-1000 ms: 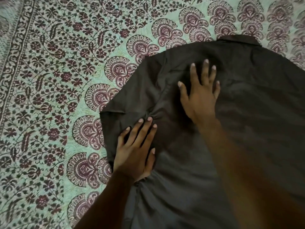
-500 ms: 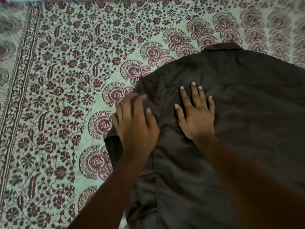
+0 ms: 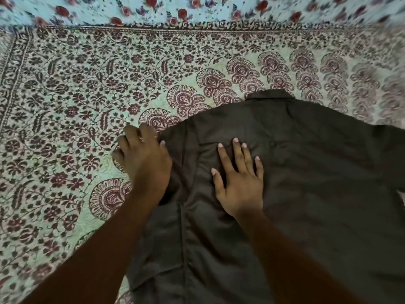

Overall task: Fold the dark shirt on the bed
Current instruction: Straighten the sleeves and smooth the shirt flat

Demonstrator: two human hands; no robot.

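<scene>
- Since half a second ago the left hand [image 3: 141, 157] has slid outward from the shoulder of the shirt [image 3: 306, 172] to its left edge. The right hand [image 3: 240, 186] has stayed flat on the cloth, and the view has tipped upward.
- The bed [image 3: 65, 106] fills most of the frame, under a pale green cover printed with maroon flowers, leaves and fan shapes, with a patterned border along the top and left.
- The dark shirt lies spread on the bed from the centre to the right and bottom edges of the frame. A seam runs down it just left of centre.
- A light blue cloth [image 3: 219, 9] with red flowers runs along the top of the frame, blurred.
- Both forearms reach in from the bottom of the frame.
- The right hand lies released, palm down with fingers spread, pressing the shirt just left of its middle.
- The left hand sits at centre left with knuckles up and fingers bent down over the shirt's edge. Its thumb touches the fabric; whether the hidden fingers grasp any cloth I cannot tell.
- The collar [image 3: 269, 94] lies at the shirt's top, above the right hand.
</scene>
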